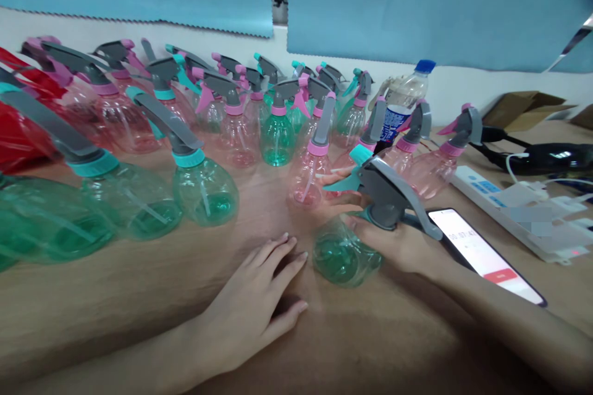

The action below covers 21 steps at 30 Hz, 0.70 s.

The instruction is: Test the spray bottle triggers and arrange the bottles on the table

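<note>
My right hand (384, 237) is wrapped round the neck of a green spray bottle (345, 256), which tilts over the table with its teal nozzle pointing left. Its grey trigger head rises above my fingers. Close to the left of that bottle, my left hand (262, 296) lies on the tabletop with its fingers stretched out and nothing in it. A pink spray bottle (306, 179) stands just behind my right fingers. Further left is a green spray bottle (206, 194) with a teal collar and grey head.
Rows of pink and green spray bottles (238, 139) line the back of the table (185, 296). A water bottle (403, 99) with a blue cap stands behind. At the right lie a lit phone (482, 253) and a white power strip (514, 213). A red bag (23, 129) sits far left.
</note>
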Motion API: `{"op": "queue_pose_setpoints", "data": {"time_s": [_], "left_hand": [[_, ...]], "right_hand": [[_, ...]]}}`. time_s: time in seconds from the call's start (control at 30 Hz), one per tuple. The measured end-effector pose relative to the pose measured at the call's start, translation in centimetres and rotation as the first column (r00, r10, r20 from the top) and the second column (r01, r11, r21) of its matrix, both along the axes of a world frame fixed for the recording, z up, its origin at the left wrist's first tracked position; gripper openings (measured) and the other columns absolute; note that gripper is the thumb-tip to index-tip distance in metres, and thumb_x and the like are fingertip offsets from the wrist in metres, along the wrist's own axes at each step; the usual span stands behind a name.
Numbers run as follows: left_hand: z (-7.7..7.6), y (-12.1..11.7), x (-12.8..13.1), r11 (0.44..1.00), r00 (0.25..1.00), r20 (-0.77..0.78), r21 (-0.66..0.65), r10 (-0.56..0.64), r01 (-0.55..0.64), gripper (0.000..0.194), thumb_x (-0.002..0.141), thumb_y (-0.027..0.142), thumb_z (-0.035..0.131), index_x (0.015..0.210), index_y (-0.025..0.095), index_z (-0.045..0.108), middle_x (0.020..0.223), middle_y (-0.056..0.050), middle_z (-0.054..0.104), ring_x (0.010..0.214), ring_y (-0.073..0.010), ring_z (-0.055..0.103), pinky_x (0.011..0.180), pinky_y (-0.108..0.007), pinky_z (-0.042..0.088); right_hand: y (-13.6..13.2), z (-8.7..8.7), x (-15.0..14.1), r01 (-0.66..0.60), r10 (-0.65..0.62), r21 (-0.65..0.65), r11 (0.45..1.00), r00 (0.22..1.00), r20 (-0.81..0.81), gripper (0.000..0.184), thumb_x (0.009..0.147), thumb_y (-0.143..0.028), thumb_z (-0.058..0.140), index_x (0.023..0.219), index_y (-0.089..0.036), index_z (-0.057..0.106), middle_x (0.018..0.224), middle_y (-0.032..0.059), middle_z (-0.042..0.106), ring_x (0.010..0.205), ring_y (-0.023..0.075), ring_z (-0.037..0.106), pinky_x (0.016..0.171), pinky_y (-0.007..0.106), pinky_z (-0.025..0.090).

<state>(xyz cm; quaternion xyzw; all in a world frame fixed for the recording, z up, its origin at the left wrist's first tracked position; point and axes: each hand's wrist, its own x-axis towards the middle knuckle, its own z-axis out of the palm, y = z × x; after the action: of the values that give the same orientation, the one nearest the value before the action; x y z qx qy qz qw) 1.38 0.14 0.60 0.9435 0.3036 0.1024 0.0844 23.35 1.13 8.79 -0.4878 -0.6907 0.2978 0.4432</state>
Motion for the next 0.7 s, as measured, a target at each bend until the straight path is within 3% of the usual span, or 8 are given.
{"op": "queue_pose_setpoints", "data": {"time_s": [0.13, 0.5, 0.7], "left_hand": [[-0.13, 0.04, -0.1, 1.0, 1.0, 0.007, 0.001, -0.003, 0.003, 0.05, 0.092, 0.04, 0.052, 0.135, 0.015, 0.046, 0.142, -0.013, 0.044, 0.131, -0.0307, 0.038, 0.103, -0.049, 0.038], [-0.35, 0.06, -0.2, 1.0, 1.0, 0.022, 0.0, -0.007, 0.007, 0.051, 0.093, 0.041, 0.052, 0.137, 0.017, 0.044, 0.142, -0.013, 0.043, 0.131, -0.0315, 0.037, 0.102, -0.049, 0.038], [-0.14, 0.09, -0.12, 1.0, 1.0, 0.019, -0.005, -0.001, 0.001, 0.05, 0.092, 0.039, 0.053, 0.136, 0.018, 0.045, 0.142, -0.013, 0.044, 0.131, -0.0309, 0.038, 0.102, -0.049, 0.039]], "right_hand": [[0.0, -0.24, 0.1, 0.044, -0.046, 0.032, 0.999, 0.998, 0.054, 0.005, 0.069, -0.026, 0.05, 0.071, -0.026, 0.054, 0.087, 0.0048, 0.069, 0.097, 0.0258, 0.066, 0.07, 0.037, 0.057], [0.18, -0.13, 0.03, 0.008, -0.013, 0.053, 0.999, 0.996, 0.085, 0.023, 0.072, -0.023, 0.051, 0.089, -0.026, 0.066, 0.083, 0.004, 0.07, 0.089, 0.0237, 0.068, 0.072, 0.036, 0.059], [0.2, -0.75, 0.49, -0.029, 0.027, 0.02, 0.999, 0.995, 0.093, 0.014, 0.074, -0.022, 0.053, 0.064, -0.025, 0.063, 0.083, 0.0041, 0.07, 0.083, 0.021, 0.068, 0.077, 0.035, 0.059]]}}
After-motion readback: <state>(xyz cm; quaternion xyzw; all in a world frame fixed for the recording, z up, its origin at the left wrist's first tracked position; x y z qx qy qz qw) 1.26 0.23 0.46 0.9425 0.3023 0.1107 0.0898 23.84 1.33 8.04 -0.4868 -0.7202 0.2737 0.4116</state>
